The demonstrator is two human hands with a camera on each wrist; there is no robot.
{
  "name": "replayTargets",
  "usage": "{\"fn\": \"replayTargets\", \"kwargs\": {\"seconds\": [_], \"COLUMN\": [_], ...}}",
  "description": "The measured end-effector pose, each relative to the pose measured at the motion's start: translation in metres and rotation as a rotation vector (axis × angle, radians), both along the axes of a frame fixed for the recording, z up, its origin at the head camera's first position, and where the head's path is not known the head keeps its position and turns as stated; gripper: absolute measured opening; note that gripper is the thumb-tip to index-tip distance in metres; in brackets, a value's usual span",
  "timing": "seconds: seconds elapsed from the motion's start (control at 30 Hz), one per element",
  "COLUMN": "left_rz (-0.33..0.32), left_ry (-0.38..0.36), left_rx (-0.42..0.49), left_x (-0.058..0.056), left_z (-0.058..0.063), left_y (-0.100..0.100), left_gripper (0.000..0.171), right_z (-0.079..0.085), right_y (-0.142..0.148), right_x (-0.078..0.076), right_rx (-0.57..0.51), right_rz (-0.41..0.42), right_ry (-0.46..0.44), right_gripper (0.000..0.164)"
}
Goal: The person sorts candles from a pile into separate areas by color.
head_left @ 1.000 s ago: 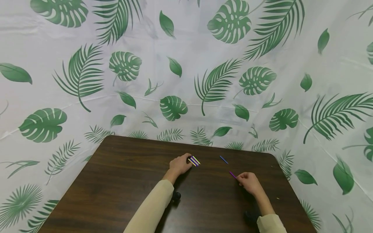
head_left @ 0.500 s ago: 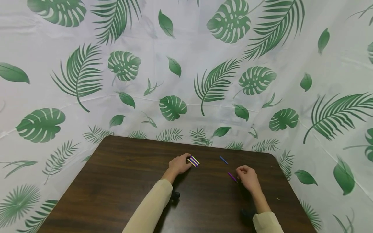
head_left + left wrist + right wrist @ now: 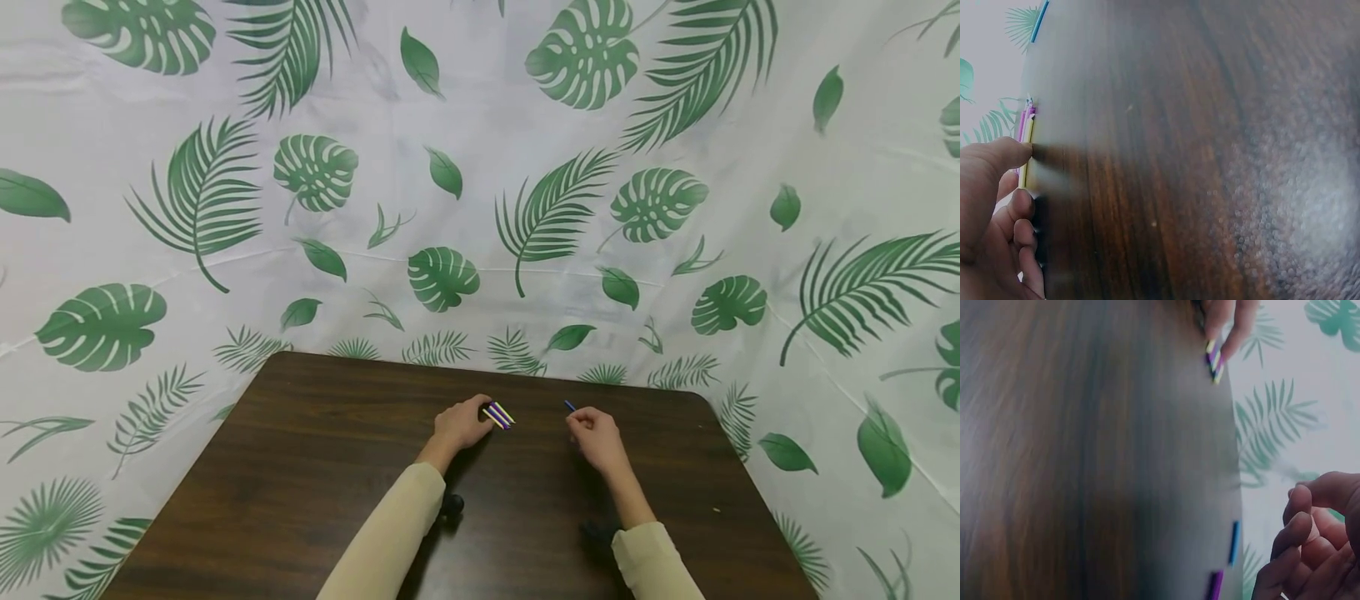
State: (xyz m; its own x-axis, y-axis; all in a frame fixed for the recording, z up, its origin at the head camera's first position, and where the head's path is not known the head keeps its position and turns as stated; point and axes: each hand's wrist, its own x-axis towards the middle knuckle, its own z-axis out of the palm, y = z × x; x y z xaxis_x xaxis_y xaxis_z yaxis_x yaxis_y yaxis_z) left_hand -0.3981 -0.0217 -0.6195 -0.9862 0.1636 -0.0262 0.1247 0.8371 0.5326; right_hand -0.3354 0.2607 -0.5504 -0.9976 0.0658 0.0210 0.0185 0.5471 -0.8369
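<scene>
My left hand (image 3: 461,425) pinches a small bundle of thin coloured sticks (image 3: 500,415), yellow and purple, at the tabletop. In the left wrist view, thumb and fingers close round them, with a yellow stick (image 3: 1029,127) nearest the camera. My right hand (image 3: 596,437) hovers just beside a lone blue stick (image 3: 570,406), thumb near the bent index finger and nothing held. The right wrist view shows that blue stick (image 3: 1234,544) and a separate purple stick (image 3: 1215,586) lying apart from the fingers. From the head, the right hand hides the purple one.
A dark wooden table (image 3: 337,450) spreads under both hands. Behind it hangs a white leaf-print cloth (image 3: 480,208). A tiny pale yellow bit (image 3: 716,509) lies at the right. Black wrist devices (image 3: 452,505) sit beneath the forearms.
My right hand held the purple stick's end a second ago, then let go and lifted off. It has since moved left towards the blue stick. The left hand has stayed on its bundle.
</scene>
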Motion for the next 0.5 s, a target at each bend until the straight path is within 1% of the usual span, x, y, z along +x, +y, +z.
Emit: {"fn": "replayTargets", "kwargs": {"seconds": [0.13, 0.33, 0.5], "left_rz": [0.007, 0.004, 0.004], "left_ry": [0.003, -0.015, -0.008], "left_rx": [-0.004, -0.011, -0.014], "left_x": [-0.003, -0.001, 0.002], "left_z": [-0.004, -0.001, 0.002], "left_y": [0.000, 0.001, 0.002], "left_gripper": [0.053, 0.053, 0.054], "right_z": [0.000, -0.003, -0.009], "right_y": [-0.015, -0.036, -0.053], "right_x": [-0.005, -0.013, -0.018], "right_rx": [0.026, 0.044, 0.010], "right_rz": [0.021, 0.020, 0.053], "right_ry": [-0.013, -0.032, -0.032], "right_gripper": [0.021, 0.021, 0.018]}}
